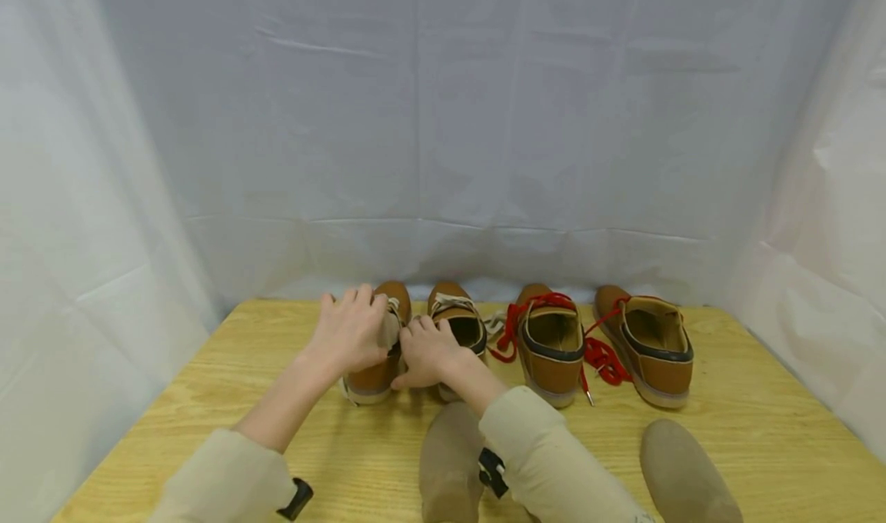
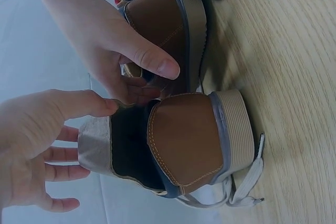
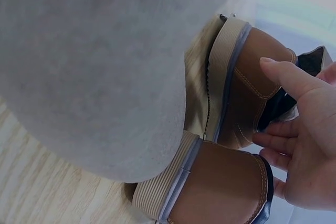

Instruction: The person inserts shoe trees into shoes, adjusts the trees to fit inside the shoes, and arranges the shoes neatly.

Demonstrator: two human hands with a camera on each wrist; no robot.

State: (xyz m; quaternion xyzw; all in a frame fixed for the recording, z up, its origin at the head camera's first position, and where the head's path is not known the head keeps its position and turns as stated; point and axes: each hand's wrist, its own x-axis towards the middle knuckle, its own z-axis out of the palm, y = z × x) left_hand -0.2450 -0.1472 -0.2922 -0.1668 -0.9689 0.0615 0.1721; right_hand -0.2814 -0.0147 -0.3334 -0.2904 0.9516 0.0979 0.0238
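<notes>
The leftmost brown lace-up shoe (image 1: 370, 377) has cream laces and a grey tongue (image 2: 95, 145) standing up out of its opening. My left hand (image 1: 351, 331) pinches that tongue, thumb at its edge and fingers on its front side. Between this shoe and a second brown shoe (image 3: 220, 184) with cream laces is my right hand (image 1: 431, 352). Its thumb is extended and its fingers are loosely bent beside the leftmost shoe's opening, holding nothing visible. In the left wrist view, a loose cream lace (image 2: 247, 184) hangs beside the sole.
To the right stand two brown shoes with red laces, one upright (image 1: 551, 354) and one angled (image 1: 657, 361). Two rounded beige shoe toes (image 1: 451, 450) (image 1: 685, 469) show at the front. White sheeting (image 1: 415, 123) hangs behind the wood-grain surface (image 1: 228, 384).
</notes>
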